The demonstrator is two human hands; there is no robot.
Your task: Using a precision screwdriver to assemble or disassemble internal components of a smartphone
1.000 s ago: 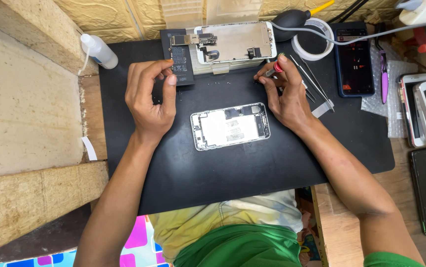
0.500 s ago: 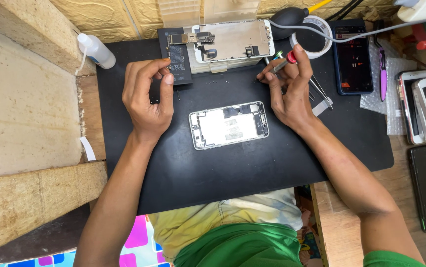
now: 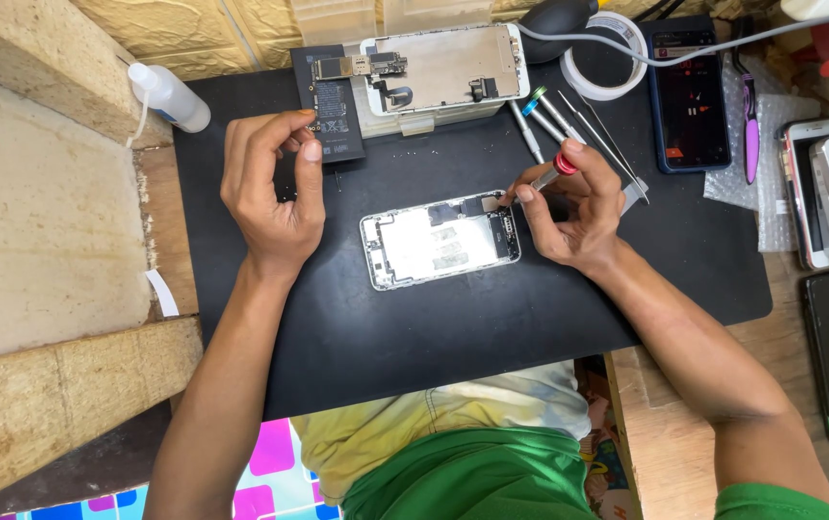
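black mat (image 3: 492, 337), right hand (image 3: 578, 207) pinching red-capped screwdriver (image 3: 551, 173) over opened phone (image 3: 439, 239), left hand (image 3: 270, 193) loosely curled

Single head view, looking steeply down, close over black mat (image 3: 492, 327), hands central.

An opened phone shell (image 3: 440, 239) is laid flat on a black mat (image 3: 492, 327) spread over the desk (image 3: 694, 424). A red-capped screwdriver (image 3: 547, 173) is gripped by the right hand (image 3: 573, 207), its tip set at the shell's upper right corner. The left hand (image 3: 270, 193) is held curled above the mat, just beside a black battery (image 3: 330, 104); whether anything is pinched in it cannot be told.
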